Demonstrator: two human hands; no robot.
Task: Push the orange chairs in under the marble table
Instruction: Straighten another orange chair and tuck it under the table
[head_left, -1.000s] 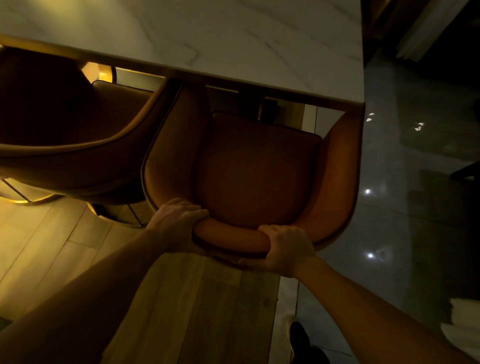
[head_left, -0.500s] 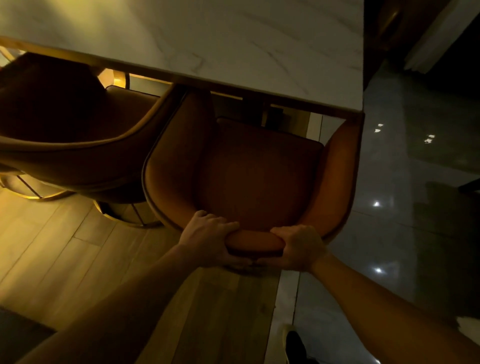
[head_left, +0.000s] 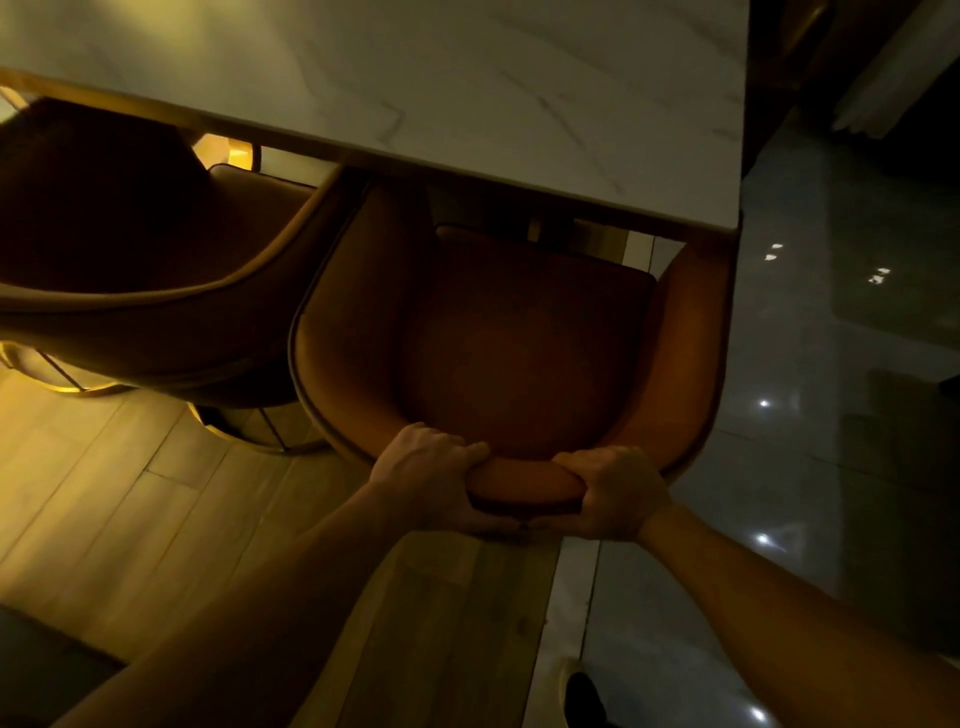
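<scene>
Dim wood floor (head_left: 130, 493) meets grey tile (head_left: 831, 467) under the near chair (head_left: 519, 353), its seat front tucked beneath the marble table (head_left: 467, 78), both hands, left (head_left: 431, 480) and right (head_left: 613, 493), gripping its backrest, a 2nd chair (head_left: 130, 260) touching it at left.

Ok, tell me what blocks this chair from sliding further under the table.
Nothing visible does. Both hands, left hand and right hand, grip the chair's backrest; its seat front already sits beneath the marble table. The neighbouring chair sits close on the left, beside its path.
</scene>
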